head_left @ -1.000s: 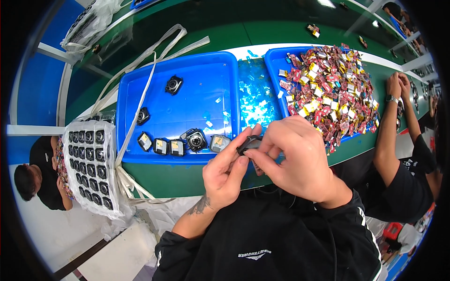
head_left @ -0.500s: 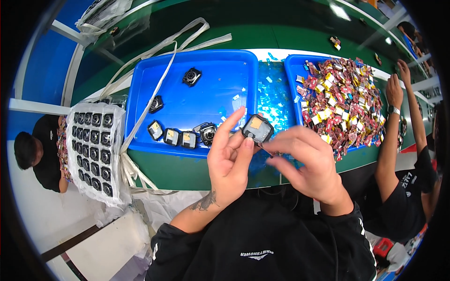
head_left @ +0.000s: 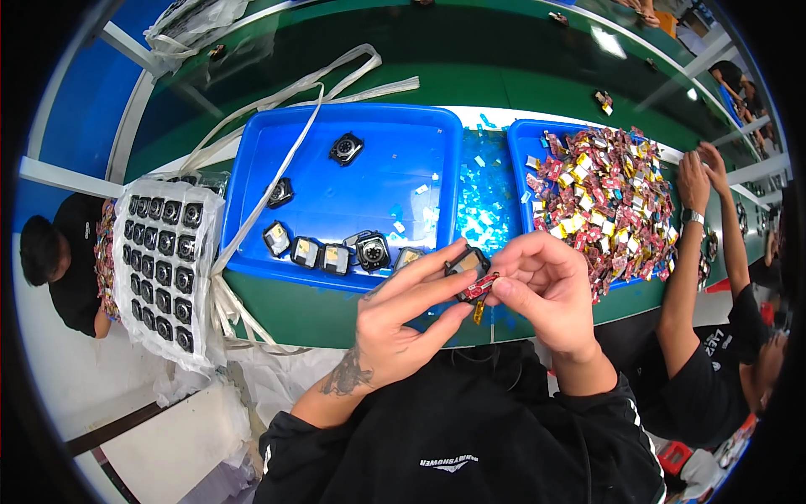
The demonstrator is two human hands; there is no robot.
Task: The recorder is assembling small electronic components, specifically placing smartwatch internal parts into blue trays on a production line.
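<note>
My left hand (head_left: 407, 315) holds a black watch case (head_left: 468, 262) between its fingers, with a tan patch showing inside it. Pinched at the case's lower edge by my right hand (head_left: 550, 294) is a small red circuit board (head_left: 479, 286), from which a yellow strip (head_left: 478, 313) hangs. Whether the board is still joined to the case is hidden by my fingers. Left of my left hand, several open watch cases (head_left: 334, 258) lie along the near side of a blue tray (head_left: 369, 118). Among them is a case with a round black back (head_left: 372, 250).
A second blue tray (head_left: 522, 139) is heaped with small red, yellow and white parts (head_left: 600, 202). Blue scraps (head_left: 480, 210) lie between the trays. A white strap (head_left: 290, 160) crosses the left tray. A white sheet of watch cases (head_left: 168, 269) stands at left. Co-workers sit on both sides.
The watch case has tilted and moved slightly down in my hands. The red board and yellow strip have come into view at my right fingertips. Another open case shows beside my left hand.
</note>
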